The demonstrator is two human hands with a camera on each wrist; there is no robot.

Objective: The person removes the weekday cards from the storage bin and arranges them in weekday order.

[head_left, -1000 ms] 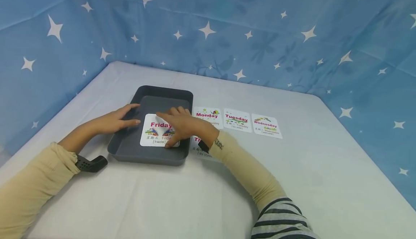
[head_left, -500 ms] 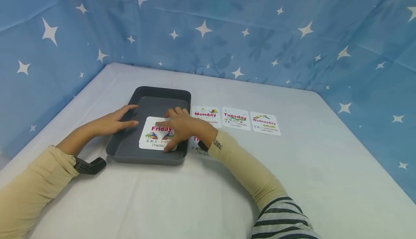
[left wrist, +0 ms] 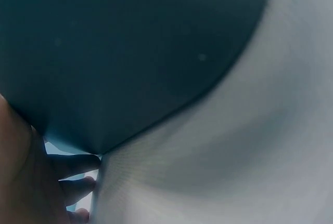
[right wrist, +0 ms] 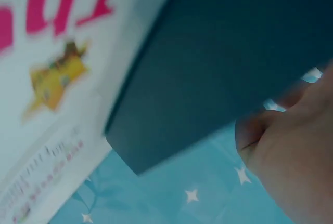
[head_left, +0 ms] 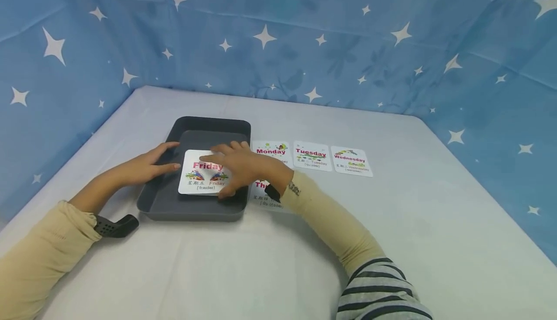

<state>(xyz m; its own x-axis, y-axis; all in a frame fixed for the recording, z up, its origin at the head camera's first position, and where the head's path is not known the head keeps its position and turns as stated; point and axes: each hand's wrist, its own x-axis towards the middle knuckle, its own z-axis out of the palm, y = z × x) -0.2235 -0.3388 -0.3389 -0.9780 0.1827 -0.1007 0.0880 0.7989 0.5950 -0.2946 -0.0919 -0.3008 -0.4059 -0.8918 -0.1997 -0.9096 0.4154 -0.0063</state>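
Observation:
A white Friday card [head_left: 204, 177] lies in the dark grey tray [head_left: 191, 209], and the edge of another card shows beneath it. My right hand [head_left: 243, 167] pinches the Friday card, with fingers across its top and the thumb at its lower right corner. On the tray's left rim rests my left hand [head_left: 150, 165], its thumb and index finger stretched over the inside. In the left wrist view, its fingers [left wrist: 78, 187] show beyond the tray's outer wall [left wrist: 130, 68]. The Thursday card [head_left: 267, 201], partly hidden by my right wrist, lies right of the tray.
Monday [head_left: 271, 152], Tuesday [head_left: 311, 155] and Wednesday [head_left: 351, 160] cards lie in a row on the white table [head_left: 348, 204], right of the tray. A blue starred curtain [head_left: 278, 44] hangs behind the table.
The Friday card first dips a little toward me, then comes back up slightly, with my right hand on it. My left hand stays at the tray rim. The head view has turned slightly right.

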